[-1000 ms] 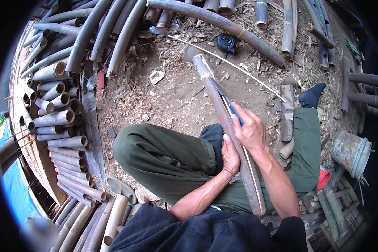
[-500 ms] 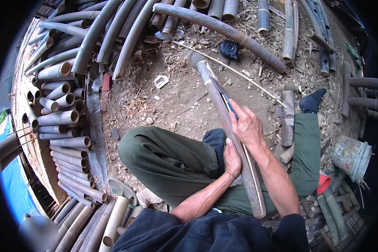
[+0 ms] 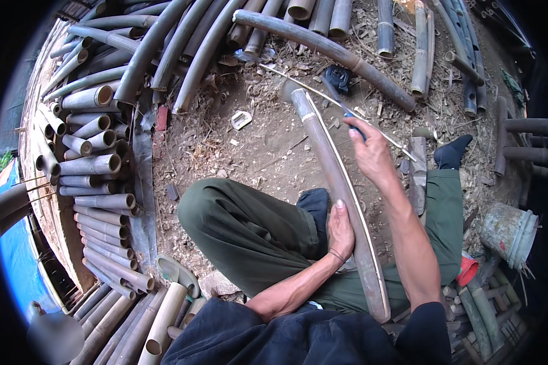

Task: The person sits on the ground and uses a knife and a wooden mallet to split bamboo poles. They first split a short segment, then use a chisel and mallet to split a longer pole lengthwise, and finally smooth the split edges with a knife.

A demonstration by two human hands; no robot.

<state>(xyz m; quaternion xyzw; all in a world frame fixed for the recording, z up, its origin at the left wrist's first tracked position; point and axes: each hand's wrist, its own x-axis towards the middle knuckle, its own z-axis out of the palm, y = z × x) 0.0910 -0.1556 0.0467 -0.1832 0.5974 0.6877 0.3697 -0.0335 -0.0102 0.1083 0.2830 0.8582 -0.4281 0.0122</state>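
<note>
— Inspecting the work in hand, we find a long bamboo pole [image 3: 338, 194] lying slantwise across our lap, its near end by the right thigh and its far end out over the dirt ground [image 3: 268, 152]. The left hand [image 3: 341, 231] rests against the pole's left side at mid-length, fingers pressed to it and steadying it. The right hand [image 3: 371, 155] is raised above and to the right of the pole, its grip closed around the blue handle of a knife [image 3: 347, 112], blade pointing away towards the far end.

— How far along do we judge it?

— A pale line runs along the pole's right edge for most of its length, which we read as a split or a pared strip already opened. The blade is clear of the pole, so whatever remains lies at the far end, though we cannot tell how deep the cut goes.

— And the surroundings?

— No bench: we sit on bare earth strewn with chips and shavings. Stacked bamboo poles [image 3: 91, 158] line the left side and the top, cut ends facing us. A thin pale sliver [image 3: 298, 82] lies across the ground beyond the pole. A worn white bucket [image 3: 508, 231] stands to the right, beside a red container [image 3: 467, 271]. It is an outdoor yard in daylight.
</note>
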